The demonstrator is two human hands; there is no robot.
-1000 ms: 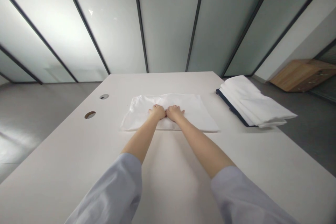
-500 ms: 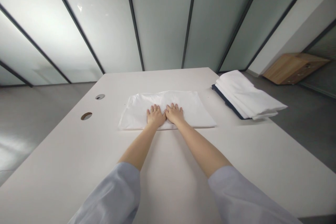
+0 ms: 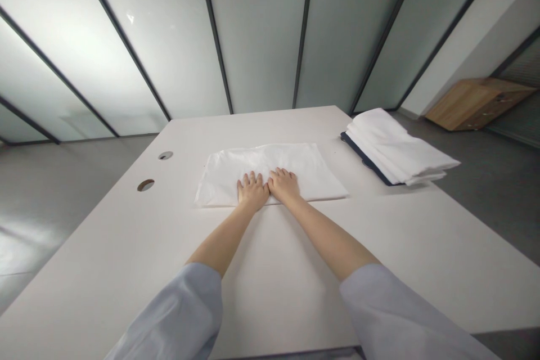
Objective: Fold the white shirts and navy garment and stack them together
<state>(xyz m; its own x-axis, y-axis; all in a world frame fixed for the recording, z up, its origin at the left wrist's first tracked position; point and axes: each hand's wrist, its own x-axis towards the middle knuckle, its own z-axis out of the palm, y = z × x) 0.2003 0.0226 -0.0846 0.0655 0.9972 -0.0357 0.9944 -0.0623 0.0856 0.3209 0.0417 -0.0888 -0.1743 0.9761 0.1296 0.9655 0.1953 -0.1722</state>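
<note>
A flat white package in clear plastic film lies across the middle of the table, its long near edge toward me; it looks like folded cloth in a bag. My left hand rests palm down on its near part, fingers spread. Beside it, my right hand also presses flat on the package, fingers stretched out and somewhat closer together. The two thumbs meet or nearly meet at the centre. Neither hand grips anything.
On the table's right edge sits a stack of folded white cloth over a dark blue piece, partly overhanging. Two round holes pierce the white table at left. A wooden cabinet stands on the floor beyond, near frosted glass panels.
Both hands have slid slightly toward me on the package, still flat. The view has shifted a little, so the table's near edge now shows at the bottom.
</note>
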